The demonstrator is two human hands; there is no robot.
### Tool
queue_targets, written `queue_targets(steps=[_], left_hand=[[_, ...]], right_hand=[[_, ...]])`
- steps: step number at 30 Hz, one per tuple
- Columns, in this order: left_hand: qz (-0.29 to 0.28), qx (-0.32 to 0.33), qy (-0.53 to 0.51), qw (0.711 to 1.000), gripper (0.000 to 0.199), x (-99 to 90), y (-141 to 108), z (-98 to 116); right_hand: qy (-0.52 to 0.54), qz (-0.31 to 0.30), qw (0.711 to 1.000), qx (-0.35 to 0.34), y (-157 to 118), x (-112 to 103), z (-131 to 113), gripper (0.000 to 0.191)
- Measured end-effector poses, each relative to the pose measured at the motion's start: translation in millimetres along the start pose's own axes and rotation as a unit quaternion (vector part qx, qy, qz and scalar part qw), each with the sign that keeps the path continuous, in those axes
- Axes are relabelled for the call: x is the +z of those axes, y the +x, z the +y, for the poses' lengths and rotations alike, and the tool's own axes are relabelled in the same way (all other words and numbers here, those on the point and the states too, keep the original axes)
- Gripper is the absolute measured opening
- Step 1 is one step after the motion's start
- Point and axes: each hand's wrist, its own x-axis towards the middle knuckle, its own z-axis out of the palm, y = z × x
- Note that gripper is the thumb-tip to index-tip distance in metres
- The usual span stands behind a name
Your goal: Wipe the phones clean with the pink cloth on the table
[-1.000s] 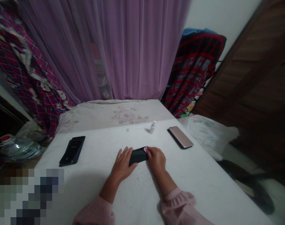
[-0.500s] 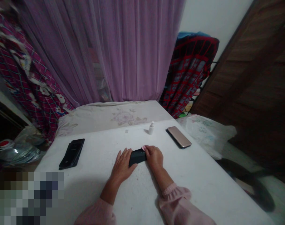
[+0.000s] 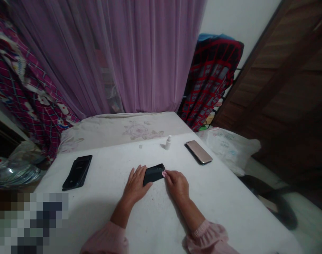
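Observation:
A dark phone (image 3: pixel 154 173) lies on the white table in front of me, its long side running left to right. My left hand (image 3: pixel 136 183) rests at its left end, thumb on the near edge and fingers along the far side. My right hand (image 3: pixel 177 183) is closed in a pinch on a small pink piece (image 3: pixel 164 173), which touches the phone's right end. Beyond the phone stands a small white bottle (image 3: pixel 168 143), with a small pale square (image 3: pixel 140 146) to its left.
Stacked dark phones (image 3: pixel 77 172) lie at the left, and a rose-gold phone (image 3: pixel 199 151) sits on another dark item at the right. Past the right edge is a plastic bag (image 3: pixel 226 146). A large clear bottle (image 3: pixel 14 173) stands off the left side.
My right hand and the pink piece have moved from the phone's far right corner towards me, down its right end. The whole view has shifted slightly.

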Motion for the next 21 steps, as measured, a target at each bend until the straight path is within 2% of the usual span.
queue_targets(steps=[5,15,21], left_hand=[[-0.001,0.007,-0.003,1.000,0.061,-2.5,0,0],[-0.015,-0.008,0.003,1.000,0.060,-7.0,1,5],[0.001,-0.005,0.007,1.000,0.059,-4.6,0,5]], right_hand=[[0.002,-0.009,1.000,0.026,6,1,-5,0.021],[-0.027,-0.031,0.998,0.047,36,11,-17,0.021],[-0.046,-0.039,0.996,0.059,50,18,-23,0.022]])
